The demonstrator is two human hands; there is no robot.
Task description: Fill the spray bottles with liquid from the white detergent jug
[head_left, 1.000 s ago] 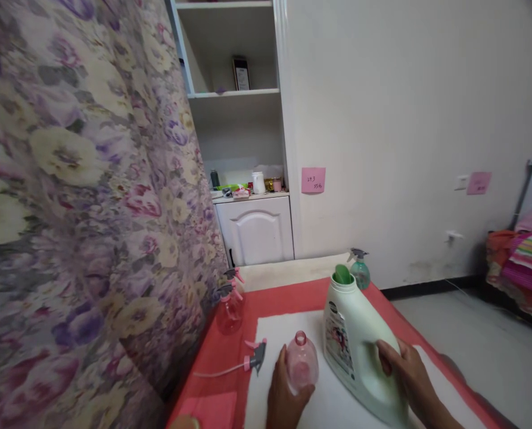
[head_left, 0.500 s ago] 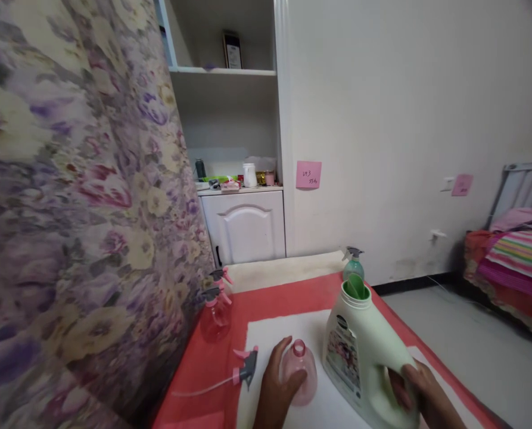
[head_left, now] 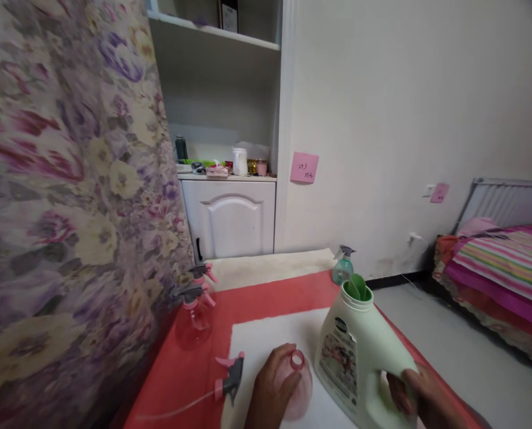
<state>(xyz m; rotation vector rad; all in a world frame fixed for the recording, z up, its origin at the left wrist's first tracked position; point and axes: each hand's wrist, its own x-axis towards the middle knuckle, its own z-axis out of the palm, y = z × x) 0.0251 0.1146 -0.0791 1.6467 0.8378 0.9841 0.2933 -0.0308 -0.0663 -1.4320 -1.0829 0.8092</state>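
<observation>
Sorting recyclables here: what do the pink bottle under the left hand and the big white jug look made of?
Pink bottle: apparently clear tinted plastic, glossy; the white mat shows through it. White jug: apparently opaque plastic, smooth satin finish, with a moulded handle gripped by the right hand and a printed label.

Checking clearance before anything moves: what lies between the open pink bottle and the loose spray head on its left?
In the head view, only bare white mat separates the pink bottle, held by the left hand, from the spray head.

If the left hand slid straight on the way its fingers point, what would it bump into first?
The left hand already cups the open pink bottle, fingers aimed right. Past that bottle, it would probably meet the big white jug close beside it, though the depth is hard to judge.
</observation>
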